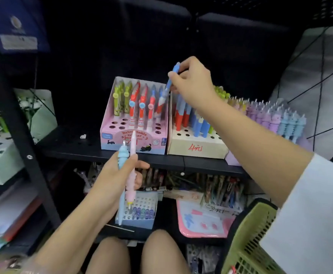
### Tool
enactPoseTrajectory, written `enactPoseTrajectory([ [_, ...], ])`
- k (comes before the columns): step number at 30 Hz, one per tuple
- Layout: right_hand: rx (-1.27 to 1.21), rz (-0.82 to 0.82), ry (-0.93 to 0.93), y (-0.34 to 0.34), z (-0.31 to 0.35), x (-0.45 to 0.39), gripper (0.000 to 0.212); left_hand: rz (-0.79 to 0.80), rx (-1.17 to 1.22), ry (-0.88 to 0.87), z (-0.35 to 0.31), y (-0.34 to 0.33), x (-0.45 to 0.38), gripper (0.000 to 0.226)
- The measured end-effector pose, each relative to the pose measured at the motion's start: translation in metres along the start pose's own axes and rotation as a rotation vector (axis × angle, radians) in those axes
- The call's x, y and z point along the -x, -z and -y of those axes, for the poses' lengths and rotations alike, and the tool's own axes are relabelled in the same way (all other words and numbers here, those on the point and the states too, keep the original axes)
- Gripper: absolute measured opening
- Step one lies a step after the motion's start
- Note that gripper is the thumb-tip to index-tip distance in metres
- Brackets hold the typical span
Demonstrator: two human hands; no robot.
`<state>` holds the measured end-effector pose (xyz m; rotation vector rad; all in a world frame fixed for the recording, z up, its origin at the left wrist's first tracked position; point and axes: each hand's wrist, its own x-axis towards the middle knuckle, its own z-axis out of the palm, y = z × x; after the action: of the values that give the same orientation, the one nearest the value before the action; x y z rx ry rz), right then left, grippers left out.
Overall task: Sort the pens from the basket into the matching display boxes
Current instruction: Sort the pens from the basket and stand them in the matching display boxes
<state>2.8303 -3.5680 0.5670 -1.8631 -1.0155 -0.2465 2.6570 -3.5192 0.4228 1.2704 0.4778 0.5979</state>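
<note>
A blue pen (171, 80) tilts between the right fingers (174, 76), tip down over the pink display box (134, 123); left fingers (130, 161) clasp two upright pens (pale blue (122, 155), pink (132, 147)).

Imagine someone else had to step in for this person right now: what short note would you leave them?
Right hand: pinches a blue plastic pen, tilted, its lower end over the right side of the pink cardboard display box on the black shelf.
Left hand: grips two ridged pens, a light blue one and a pale pink one.
Beside the pink box stands a beige box with red and blue pens; further right, a box of pastel ridged pens.
Green plastic basket: lower right; contents unclear.
Done: the boxes hold many pens already.
Left: seat the blue pen, then probably the two ridged pens with the pastel ones.
</note>
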Motion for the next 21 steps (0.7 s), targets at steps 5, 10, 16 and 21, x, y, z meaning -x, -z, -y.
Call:
enactPoseTrajectory([
  [5, 0.213, 0.187, -0.02, -0.032, -0.017, -0.008, 0.014, -0.031, 0.024, -0.002, -0.004, 0.007, -0.001, 0.029],
  [10, 0.309, 0.322, -0.071, -0.041, -0.015, -0.012, 0.011, -0.056, 0.032, -0.013, -0.003, 0.008, -0.002, 0.021],
  [16, 0.503, 0.452, -0.068, -0.052, -0.02, 0.01, 0.018, -0.029, 0.072, -0.035, -0.002, 0.003, -0.004, 0.016],
  [21, 0.281, 0.158, 0.069, -0.03, -0.016, 0.033, 0.012, -0.076, 0.161, -0.036, -0.002, -0.001, -0.008, 0.016],
])
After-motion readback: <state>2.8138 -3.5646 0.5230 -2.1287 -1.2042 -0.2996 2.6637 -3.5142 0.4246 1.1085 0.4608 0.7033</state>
